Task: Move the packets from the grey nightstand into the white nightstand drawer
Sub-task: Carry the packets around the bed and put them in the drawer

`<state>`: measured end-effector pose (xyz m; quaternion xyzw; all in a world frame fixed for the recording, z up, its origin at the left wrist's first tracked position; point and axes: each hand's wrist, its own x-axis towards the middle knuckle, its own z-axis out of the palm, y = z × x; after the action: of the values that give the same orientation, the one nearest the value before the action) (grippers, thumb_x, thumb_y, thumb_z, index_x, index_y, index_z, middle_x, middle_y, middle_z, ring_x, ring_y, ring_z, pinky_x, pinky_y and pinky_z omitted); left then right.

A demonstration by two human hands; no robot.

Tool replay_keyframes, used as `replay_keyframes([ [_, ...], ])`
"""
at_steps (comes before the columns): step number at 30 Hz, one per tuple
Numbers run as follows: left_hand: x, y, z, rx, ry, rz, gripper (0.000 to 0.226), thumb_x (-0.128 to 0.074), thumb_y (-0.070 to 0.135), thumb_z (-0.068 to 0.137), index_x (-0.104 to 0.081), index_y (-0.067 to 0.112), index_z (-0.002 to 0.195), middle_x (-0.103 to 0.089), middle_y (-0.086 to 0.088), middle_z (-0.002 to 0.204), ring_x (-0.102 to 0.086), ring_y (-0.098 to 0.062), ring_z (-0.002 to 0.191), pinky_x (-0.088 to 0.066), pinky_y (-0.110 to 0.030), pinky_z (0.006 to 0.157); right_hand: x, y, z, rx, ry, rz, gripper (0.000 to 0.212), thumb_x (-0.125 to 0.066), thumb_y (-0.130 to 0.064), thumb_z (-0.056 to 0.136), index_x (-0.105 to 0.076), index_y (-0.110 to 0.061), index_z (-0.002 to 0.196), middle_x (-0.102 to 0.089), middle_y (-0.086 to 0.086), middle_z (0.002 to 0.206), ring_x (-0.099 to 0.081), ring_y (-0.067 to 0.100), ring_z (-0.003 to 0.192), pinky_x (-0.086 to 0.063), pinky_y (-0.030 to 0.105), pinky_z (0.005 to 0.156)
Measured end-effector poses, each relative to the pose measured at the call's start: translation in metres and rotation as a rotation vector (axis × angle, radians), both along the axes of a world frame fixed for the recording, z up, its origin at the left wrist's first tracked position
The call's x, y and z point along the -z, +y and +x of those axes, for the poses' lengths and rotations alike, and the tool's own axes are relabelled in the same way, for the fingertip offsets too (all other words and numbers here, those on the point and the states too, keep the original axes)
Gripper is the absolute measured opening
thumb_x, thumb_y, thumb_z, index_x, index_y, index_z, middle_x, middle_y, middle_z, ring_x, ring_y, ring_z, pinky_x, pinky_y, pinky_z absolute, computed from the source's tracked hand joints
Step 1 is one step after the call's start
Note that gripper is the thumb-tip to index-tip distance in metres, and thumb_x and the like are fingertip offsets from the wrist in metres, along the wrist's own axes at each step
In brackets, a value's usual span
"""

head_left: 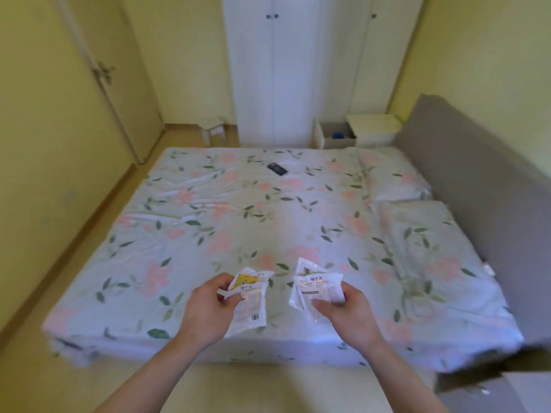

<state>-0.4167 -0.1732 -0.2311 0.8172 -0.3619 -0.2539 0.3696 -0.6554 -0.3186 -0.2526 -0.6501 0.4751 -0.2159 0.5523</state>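
My left hand (pixel 205 308) grips a small bunch of white packets (pixel 249 299), one with a yellow print on top. My right hand (pixel 346 314) grips another bunch of white packets (pixel 316 289) with printed labels. Both hands are held over the near edge of the bed. Far across the bed, the white nightstand (pixel 372 129) stands by the headboard with its drawer (pixel 335 135) pulled open; something blue lies inside. A corner of the grey nightstand (pixel 483 386) shows at the lower right.
A wide bed (pixel 268 222) with floral sheet and two pillows fills the space between me and the white nightstand. A dark phone (pixel 277 169) lies on it. A grey headboard (pixel 477 174) runs along the right, a white wardrobe (pixel 286 70) behind, a door (pixel 101 76) at left.
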Motion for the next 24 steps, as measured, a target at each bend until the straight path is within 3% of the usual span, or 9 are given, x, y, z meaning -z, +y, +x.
replay_keyframes([
  [6,-0.017,0.067,0.108,-0.182,-0.007,-0.051,0.016,-0.069,0.017,0.094,-0.065,0.032,0.089,-0.065,0.03,0.078,-0.055,-0.002,0.055,-0.043,-0.022,0.049,-0.016,0.029,0.134,-0.177,-0.019,0.007,0.033,-0.076,-0.006,0.087,-0.075,-0.03,0.109,-0.079,-0.017,0.1,-0.074,0.003,0.094,-0.057,0.024,0.082],
  [8,-0.018,0.083,0.142,-0.236,-0.022,-0.065,0.015,-0.07,0.018,0.094,-0.066,0.033,0.091,-0.065,0.03,0.086,-0.056,-0.004,0.06,-0.047,-0.027,0.056,-0.015,0.032,0.179,-0.233,-0.023,-0.002,0.034,-0.077,-0.005,0.086,-0.074,-0.029,0.111,-0.079,-0.015,0.102,-0.074,0.002,0.094,-0.056,0.017,0.077],
  [11,-0.018,0.105,0.195,-0.307,-0.008,-0.065,0.016,-0.069,0.017,0.095,-0.067,0.032,0.093,-0.066,0.03,0.087,-0.057,-0.002,0.061,-0.043,-0.017,0.051,-0.01,0.036,0.248,-0.305,-0.032,-0.019,0.035,-0.079,-0.007,0.085,-0.074,-0.03,0.112,-0.078,-0.014,0.103,-0.073,0.001,0.095,-0.056,0.016,0.074],
  [19,-0.026,0.142,0.362,-0.453,-0.021,0.016,0.015,-0.069,0.019,0.096,-0.066,0.029,0.086,-0.064,0.021,0.062,-0.047,-0.007,0.045,-0.035,-0.02,0.044,-0.001,0.042,0.446,-0.415,-0.083,0.027,0.037,-0.079,-0.012,0.086,-0.072,-0.037,0.113,-0.078,-0.017,0.102,-0.073,0.002,0.094,-0.057,0.02,0.075],
  [24,-0.039,0.17,0.465,-0.58,-0.011,0.01,0.014,-0.068,0.018,0.095,-0.069,0.031,0.09,-0.07,0.021,0.074,-0.055,-0.004,0.054,-0.044,-0.026,0.047,-0.013,0.049,0.576,-0.504,-0.107,0.021,0.034,-0.078,-0.014,0.087,-0.072,-0.039,0.109,-0.078,-0.02,0.097,-0.072,-0.002,0.087,-0.055,0.014,0.067],
])
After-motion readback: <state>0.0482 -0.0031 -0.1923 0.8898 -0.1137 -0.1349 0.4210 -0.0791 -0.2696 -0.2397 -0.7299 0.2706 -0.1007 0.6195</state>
